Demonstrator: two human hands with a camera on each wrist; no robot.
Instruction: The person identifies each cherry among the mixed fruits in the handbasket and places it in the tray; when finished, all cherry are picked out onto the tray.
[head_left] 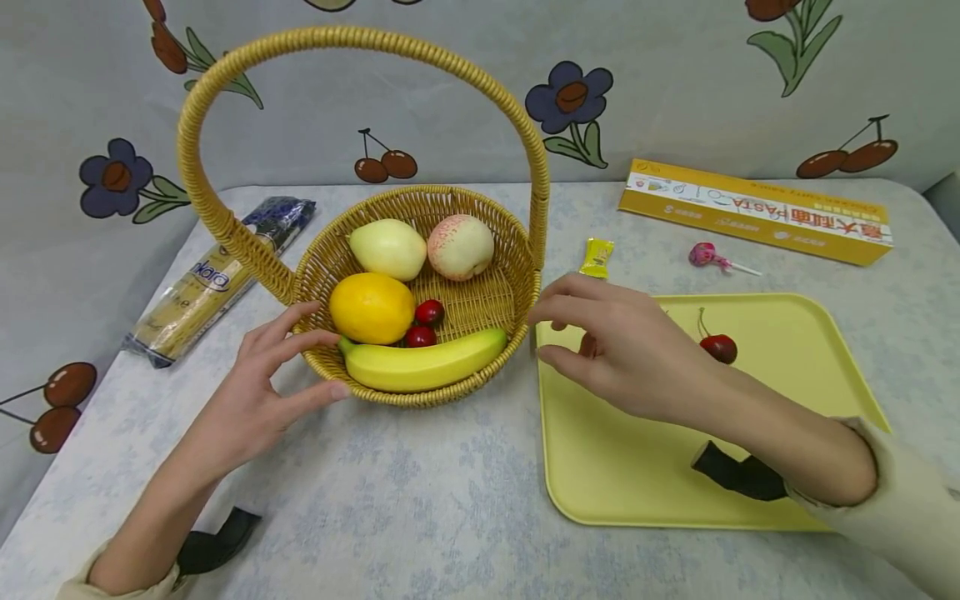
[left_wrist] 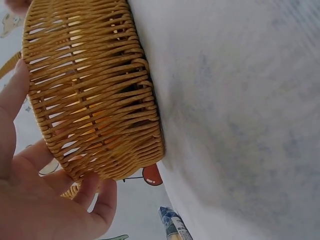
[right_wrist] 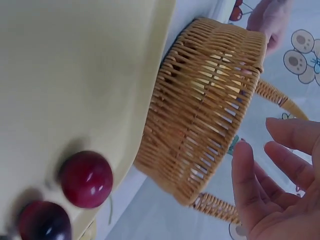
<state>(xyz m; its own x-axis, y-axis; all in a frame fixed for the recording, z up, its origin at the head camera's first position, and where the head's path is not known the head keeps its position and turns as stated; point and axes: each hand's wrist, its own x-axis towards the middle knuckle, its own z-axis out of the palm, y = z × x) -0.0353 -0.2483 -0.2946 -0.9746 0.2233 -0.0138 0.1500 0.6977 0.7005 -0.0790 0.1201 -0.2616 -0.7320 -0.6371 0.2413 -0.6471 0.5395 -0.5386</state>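
A round wicker basket (head_left: 525, 250) with a tall hoop handle stands in the middle of the table. Inside lie a banana (head_left: 427, 360), a yellow lemon (head_left: 372, 308), a pale green pear (head_left: 388, 248), a peach (head_left: 461, 247) and two cherries (head_left: 430, 313). My left hand (head_left: 258, 396) is at the basket's left rim, fingers spread, with fingertips over the edge near the banana's stem. By the right rim hovers my right hand (head_left: 630, 346), its fingers loosely bent and holding nothing. In the right wrist view that hand (right_wrist: 287, 185) appears apart from the wicker side.
A yellow tray (head_left: 630, 475) with cherries (right_wrist: 86, 179) lies to the right, partly under my right arm. Behind it are a yellow-wrapped candy (head_left: 597, 257), a lollipop (head_left: 705, 255) and a pasta box (head_left: 757, 212). A bag of spaghetti (head_left: 217, 283) lies left of the basket.
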